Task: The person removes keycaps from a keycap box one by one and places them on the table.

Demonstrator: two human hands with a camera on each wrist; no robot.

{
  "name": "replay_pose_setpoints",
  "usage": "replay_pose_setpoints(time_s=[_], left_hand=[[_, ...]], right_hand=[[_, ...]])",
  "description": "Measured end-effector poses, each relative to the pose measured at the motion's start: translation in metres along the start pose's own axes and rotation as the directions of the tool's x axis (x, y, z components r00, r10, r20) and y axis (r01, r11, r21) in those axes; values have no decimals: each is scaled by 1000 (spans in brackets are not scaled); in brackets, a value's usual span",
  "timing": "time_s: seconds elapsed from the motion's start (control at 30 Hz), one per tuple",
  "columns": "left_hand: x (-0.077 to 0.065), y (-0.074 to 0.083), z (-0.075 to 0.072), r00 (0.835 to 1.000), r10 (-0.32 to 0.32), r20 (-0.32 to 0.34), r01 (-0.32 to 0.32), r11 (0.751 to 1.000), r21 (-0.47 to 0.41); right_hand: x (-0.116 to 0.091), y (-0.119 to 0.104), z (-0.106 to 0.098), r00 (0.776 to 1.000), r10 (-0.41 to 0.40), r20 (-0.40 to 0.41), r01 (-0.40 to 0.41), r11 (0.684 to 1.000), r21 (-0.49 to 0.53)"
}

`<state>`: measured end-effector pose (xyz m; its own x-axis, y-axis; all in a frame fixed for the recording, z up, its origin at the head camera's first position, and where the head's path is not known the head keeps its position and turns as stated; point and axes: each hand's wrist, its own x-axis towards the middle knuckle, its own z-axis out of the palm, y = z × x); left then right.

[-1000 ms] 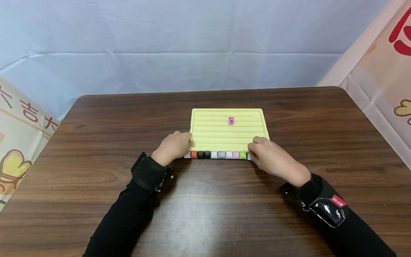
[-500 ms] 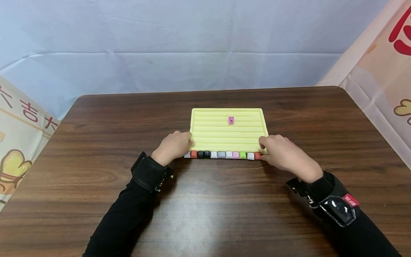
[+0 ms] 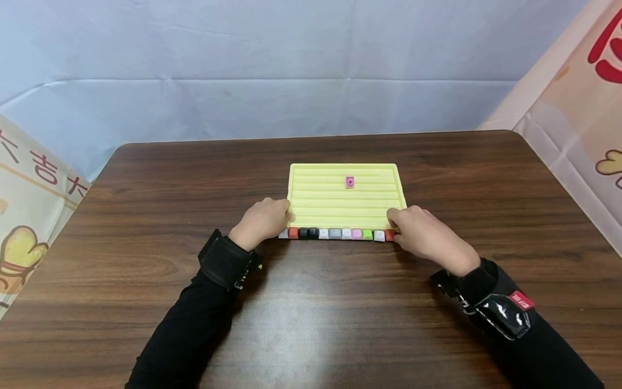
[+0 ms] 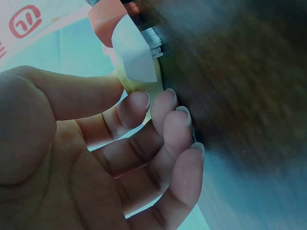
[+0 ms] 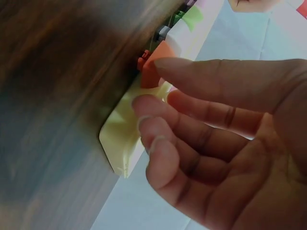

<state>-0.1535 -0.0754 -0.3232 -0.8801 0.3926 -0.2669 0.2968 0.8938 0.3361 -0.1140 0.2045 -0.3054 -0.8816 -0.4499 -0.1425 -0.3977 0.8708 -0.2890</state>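
Note:
A yellow ridged tray [image 3: 340,202] lies on the table, with a row of coloured keycaps [image 3: 335,234] along its near edge. One pink keycap [image 3: 350,182] lies on the tray's ridges, its underside showing. At the left front corner my left hand [image 3: 264,221] pinches the tray's edge, thumb and index close below a white keycap [image 4: 134,52]. The right hand [image 3: 423,232] is at the opposite corner. Its thumb tip presses a red keycap [image 5: 156,72] at the row's end, with the index curled close by and the other fingers bent beside the tray.
The brown wooden table [image 3: 311,313] extends around the tray on all sides. A pale blue cloth [image 3: 262,70] hangs behind it, and printed cloths flank the left and right [image 3: 578,135].
My right hand moved right along the row, uncovering the white and red keycaps at its end, then slid slightly back left onto the red one. The left hand has stayed still.

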Motion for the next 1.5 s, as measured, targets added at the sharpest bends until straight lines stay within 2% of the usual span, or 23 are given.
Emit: replay_pose_setpoints(time_s=[0.3,0.57,0.83,1.13,1.5], left_hand=[[0,-1,0,1000,2,-1,-2,1000,-1],[2,0,1,1000,11,-19,-10,999,41],[2,0,1,1000,14,-12,-13,999,39],[1,1,1,1000,7,-1,-7,1000,22],[1,-1,2,1000,-8,1,8,1000,12]], right_hand=[[2,-3,3,1000,-1,-7,1,1000,8],[2,-5,8,998,-22,-53,22,1000,16],[2,-6,10,997,-29,-65,31,999,19],[0,-5,5,998,17,-64,-16,1000,1],[3,1,-5,997,61,-39,-59,998,38]])
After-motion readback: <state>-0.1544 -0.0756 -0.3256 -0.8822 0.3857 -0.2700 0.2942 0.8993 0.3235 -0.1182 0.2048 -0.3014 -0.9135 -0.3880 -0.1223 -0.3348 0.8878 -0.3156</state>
